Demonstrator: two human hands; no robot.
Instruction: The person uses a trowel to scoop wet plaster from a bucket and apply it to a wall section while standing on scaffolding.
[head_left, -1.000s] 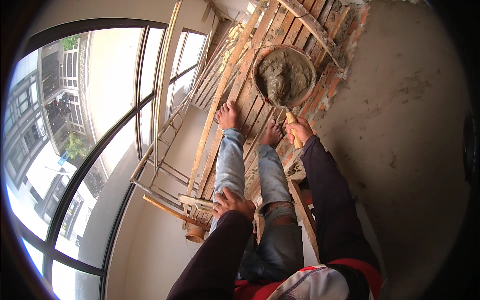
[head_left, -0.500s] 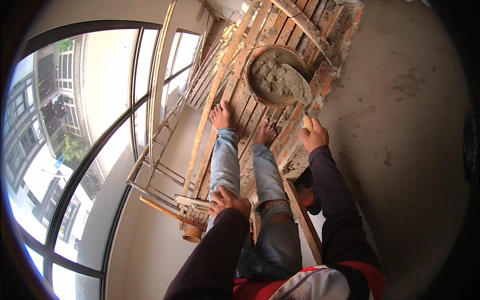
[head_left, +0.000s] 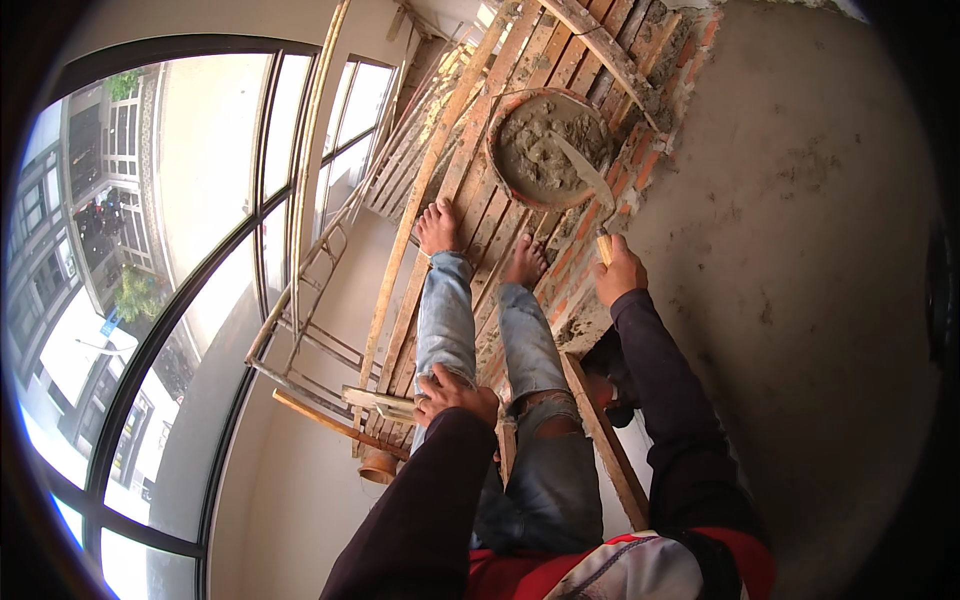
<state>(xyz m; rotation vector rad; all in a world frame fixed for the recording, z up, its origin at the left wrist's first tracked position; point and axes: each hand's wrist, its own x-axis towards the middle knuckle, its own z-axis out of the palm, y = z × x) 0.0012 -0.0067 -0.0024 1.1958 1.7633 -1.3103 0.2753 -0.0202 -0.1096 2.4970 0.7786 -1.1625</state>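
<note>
My right hand (head_left: 622, 272) is closed round the wooden handle of a trowel (head_left: 585, 170). Its blade, smeared with mortar, lies over a round basin (head_left: 493, 150) and is turned nearly on edge. Wet grey mortar (head_left: 530, 150) fills much of that basin, lumpy in the middle. My left hand (head_left: 455, 397) rests on my left knee, fingers apart and bent over the torn jeans, with nothing seen in it. Just left of those fingers is a pale piece of wood (head_left: 375, 398); whether they touch it is unclear.
My bare feet (head_left: 437, 228) stand on a slatted plank platform (head_left: 470, 195) with gaps. Exposed brick (head_left: 575, 265) borders the plastered wall (head_left: 790, 250) at right. A metal scaffold frame (head_left: 300, 345) and large windows (head_left: 180, 310) are at left. Someone's dark-haired head (head_left: 610, 375) shows below my right forearm.
The trowel has turned from a broad, mortar-covered face to nearly edge-on, and mortar has left its blade. My right hand has shifted slightly left; my left hand stays on the knee.
</note>
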